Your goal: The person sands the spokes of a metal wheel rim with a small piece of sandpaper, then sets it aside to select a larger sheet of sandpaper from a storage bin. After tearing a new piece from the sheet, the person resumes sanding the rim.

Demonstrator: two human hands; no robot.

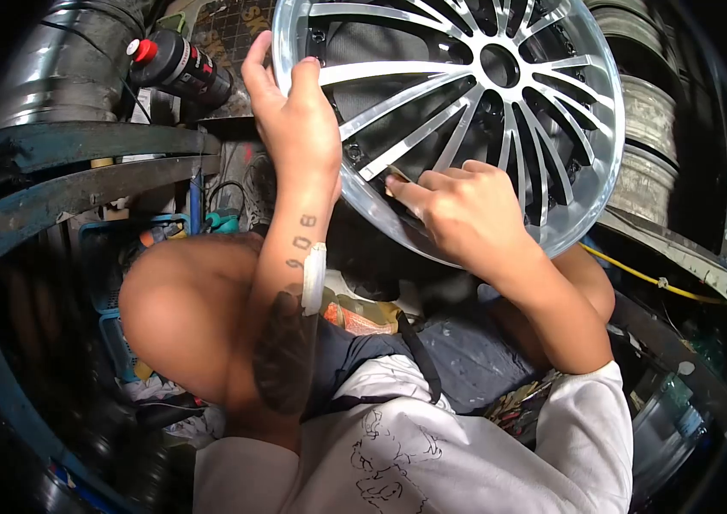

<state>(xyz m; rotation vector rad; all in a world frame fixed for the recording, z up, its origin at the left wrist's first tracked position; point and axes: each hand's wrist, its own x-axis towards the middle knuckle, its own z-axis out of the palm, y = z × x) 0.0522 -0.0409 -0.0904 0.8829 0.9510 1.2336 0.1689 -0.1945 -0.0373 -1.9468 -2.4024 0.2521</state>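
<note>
A silver alloy wheel (pixel 500 64) with bright spokes and black recesses is tilted face-up in front of me, above my knees. My left hand (pixel 299 111) grips its outer lip on the left, thumb on the near side of the rim. Near the lower-left end of a spoke, my right hand (pixel 466 210) is closed in a pinch. A small tan-brown piece (pixel 391 182), perhaps folded sandpaper, shows at its fingertips against the wheel. The curled fingers hide most of that piece.
A dark bottle with a red cap (pixel 185 70) stands at the upper left by a blue metal frame (pixel 98 141). Stacked wheel rims (pixel 648 128) rise at the right, above a yellow hose (pixel 650 278). A blue basket (pixel 110 257) sits beside my left knee.
</note>
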